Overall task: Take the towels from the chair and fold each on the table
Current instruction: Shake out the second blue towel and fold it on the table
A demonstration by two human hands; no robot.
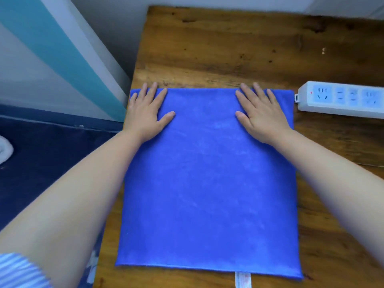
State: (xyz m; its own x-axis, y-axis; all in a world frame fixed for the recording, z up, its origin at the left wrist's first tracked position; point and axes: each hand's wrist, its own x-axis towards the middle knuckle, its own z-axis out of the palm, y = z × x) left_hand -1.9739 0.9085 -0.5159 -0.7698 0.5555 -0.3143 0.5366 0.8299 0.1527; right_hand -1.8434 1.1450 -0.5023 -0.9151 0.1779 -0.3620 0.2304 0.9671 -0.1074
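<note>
A small white care tag (pixel 243 279) pokes out from the near hem of the blue towel (pixel 207 183), closest to the person's body. The towel lies spread flat on the wooden tabletop (pixel 239 48), already folded into a neat, nearly square panel, its left edge running along the tabletop's left side. Both hands rest palm-down on its far end. The left hand (pixel 146 115) sits at the far left corner, fingers (pixel 152 91) straight and slightly fanned, the tips reaching the far hem, thumb angled inward. The right hand (pixel 260 116) mirrors it toward the far right, fingers (pixel 258 92) straight and spread, pressing the cloth flat; neither hand grips anything. The bare forearms stretch forward over the towel's sides, and a striped sleeve (pixel 18 271) shows at the lower left. Just beyond the towel's far right corner lies a white power strip (pixel 340 98) on the tabletop. Left of the tabletop is a dark blue surface with a bit of white cloth (pixel 5 149) at the edge of view.
</note>
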